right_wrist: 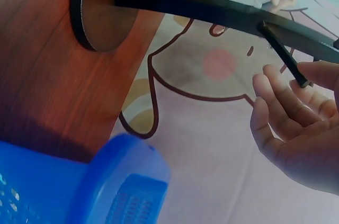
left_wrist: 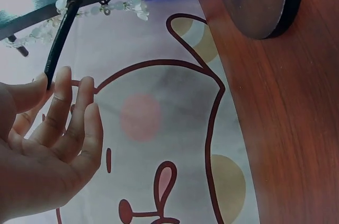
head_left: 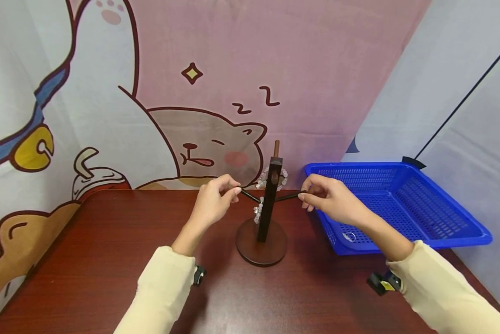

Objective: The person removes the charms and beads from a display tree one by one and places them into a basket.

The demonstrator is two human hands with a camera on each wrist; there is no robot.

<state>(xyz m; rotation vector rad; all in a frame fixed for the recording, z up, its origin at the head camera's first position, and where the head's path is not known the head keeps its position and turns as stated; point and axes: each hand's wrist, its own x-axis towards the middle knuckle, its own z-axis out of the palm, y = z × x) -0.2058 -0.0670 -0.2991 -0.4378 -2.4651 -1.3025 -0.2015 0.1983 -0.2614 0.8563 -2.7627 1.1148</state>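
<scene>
A dark wooden jewelry stand [head_left: 268, 204] rises from its round base [head_left: 261, 253] between both hands. My left hand [head_left: 216, 199] pinches the tip of its left peg [left_wrist: 60, 46] between thumb and finger. A pale beaded bracelet [head_left: 258, 211] hangs on that peg, close to the post. On the other side, my right hand [head_left: 331, 199] holds the end of the right peg [right_wrist: 283, 52] by thumb and fingertips, and no bracelet shows on this peg. A second beaded bracelet [head_left: 284, 179] hangs higher up, partly hidden behind the post.
A blue plastic basket [head_left: 354, 168] stands to the right of the stand, with a small clear ring-shaped item [head_left: 349, 237] inside near its front left corner. The reddish-brown table [head_left: 120, 250] ends at the back against a printed cartoon cloth [head_left: 325, 69].
</scene>
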